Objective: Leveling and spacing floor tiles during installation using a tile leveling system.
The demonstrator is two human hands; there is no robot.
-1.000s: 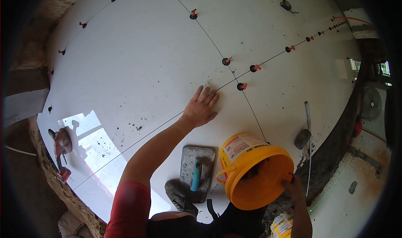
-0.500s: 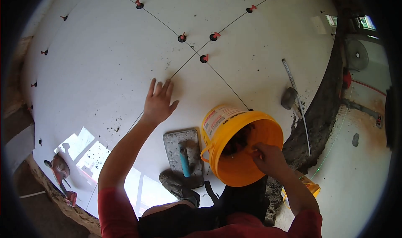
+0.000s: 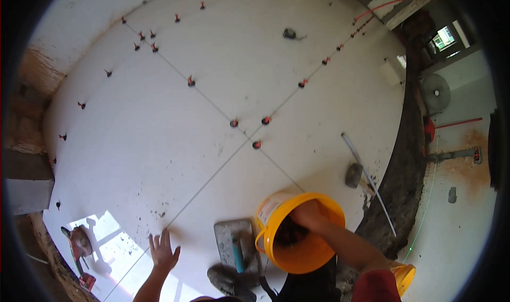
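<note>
A yellow bucket [image 3: 305, 262] is tilted with its mouth toward me, its handle loop at the left of the rim. My right hand [image 3: 308, 215] reaches inside it, over a heap of dark small pieces [image 3: 289, 232]; its fingers are hidden. With fingers spread, my left hand [image 3: 164, 253] is at the white tiled floor [image 3: 212, 185], beside a thin dark joint between tiles; whether it presses down I cannot tell. Red-topped black tile levelers [image 3: 256, 144] stand along the joints, several near the crossing. Left of the bucket lies a grey-plated trowel [image 3: 234, 243] with a blue handle.
A mallet [image 3: 354, 175] and a metal strip [image 3: 366, 182] lie on the right, near the dark mortar edge [image 3: 393, 196]. At the left rests a red-and-black power tool [image 3: 79, 249]. A tape measure [image 3: 289, 33] is farther off. Another yellow bucket [image 3: 405, 278] stands lower right.
My view has tipped up, showing more far floor. My right hand has gone deeper into the bucket, up to its dark contents. My left hand has come back toward me along the joint.
</note>
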